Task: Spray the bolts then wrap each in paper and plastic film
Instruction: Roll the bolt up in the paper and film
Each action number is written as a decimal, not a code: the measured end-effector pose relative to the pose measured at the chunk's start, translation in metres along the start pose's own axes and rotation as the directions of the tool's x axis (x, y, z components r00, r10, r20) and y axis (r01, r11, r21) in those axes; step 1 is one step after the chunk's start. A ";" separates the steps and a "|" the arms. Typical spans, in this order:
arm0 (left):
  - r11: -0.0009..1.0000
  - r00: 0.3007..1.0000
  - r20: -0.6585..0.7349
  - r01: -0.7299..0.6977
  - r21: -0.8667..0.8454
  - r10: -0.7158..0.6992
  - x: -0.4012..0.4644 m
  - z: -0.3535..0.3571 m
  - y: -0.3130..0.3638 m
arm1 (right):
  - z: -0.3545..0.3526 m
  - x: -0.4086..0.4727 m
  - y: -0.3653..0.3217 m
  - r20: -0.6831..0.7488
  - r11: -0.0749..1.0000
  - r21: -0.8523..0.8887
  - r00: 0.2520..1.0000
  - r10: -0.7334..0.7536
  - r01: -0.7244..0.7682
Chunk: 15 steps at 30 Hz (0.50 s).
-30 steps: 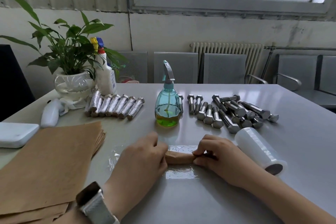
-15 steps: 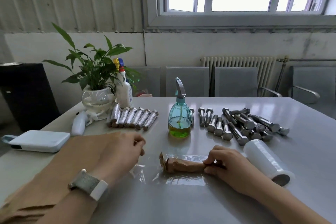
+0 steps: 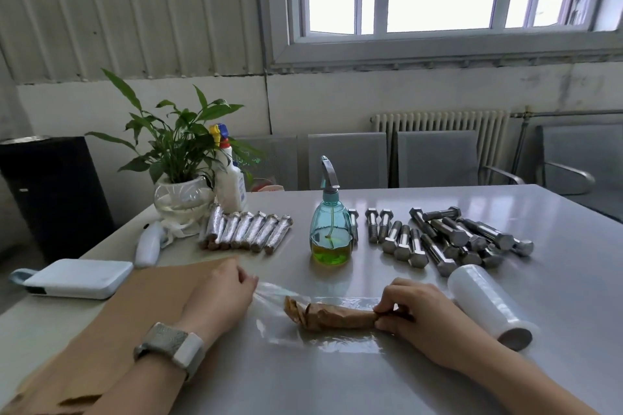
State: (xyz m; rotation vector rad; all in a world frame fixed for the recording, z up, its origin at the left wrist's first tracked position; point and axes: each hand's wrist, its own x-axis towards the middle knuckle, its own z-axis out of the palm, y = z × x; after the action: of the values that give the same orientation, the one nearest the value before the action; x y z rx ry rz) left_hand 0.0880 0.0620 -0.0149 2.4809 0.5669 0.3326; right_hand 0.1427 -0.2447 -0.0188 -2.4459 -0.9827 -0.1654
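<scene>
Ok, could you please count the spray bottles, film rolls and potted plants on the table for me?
Spray bottles: 2, the teal spray bottle and the white spray bottle
Film rolls: 1, the film roll
Potted plants: 1, the potted plant
Total: 4

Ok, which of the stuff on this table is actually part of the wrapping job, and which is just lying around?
Job:
- paper-wrapped bolt, held by right hand
- film sheet, pinched by left hand
- film roll
- bare bolts
- finished bolts
- green spray bottle
- brown paper

Lying about:
- plant
- white spray bottle
- white box
</scene>
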 end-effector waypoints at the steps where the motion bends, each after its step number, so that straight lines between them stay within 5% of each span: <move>1: 0.992 1.000 -0.008 0.007 -0.130 -0.008 0.000 -0.001 0.001 | 0.000 0.000 0.001 -0.001 1.000 0.007 1.000 -0.005 0.005; 5: 0.966 0.991 -0.124 -0.079 -0.245 0.049 -0.002 0.002 0.010 | 0.000 0.000 0.002 0.007 1.000 0.030 1.000 -0.009 0.009; 10: 0.618 0.987 0.156 0.097 -0.780 0.043 -0.003 -0.003 0.040 | 0.002 0.000 0.003 0.002 0.999 0.036 1.000 -0.007 0.007; 15: 0.457 0.944 0.287 0.186 -0.870 0.164 -0.010 0.005 0.073 | 0.003 0.001 0.005 0.006 0.999 0.042 1.000 0.005 -0.005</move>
State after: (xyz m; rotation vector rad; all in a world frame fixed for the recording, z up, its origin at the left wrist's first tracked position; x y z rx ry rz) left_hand 0.1042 0.0000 0.0220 1.4111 0.1547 0.1245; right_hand 0.1464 -0.2458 -0.0233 -2.4116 -0.9729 -0.1347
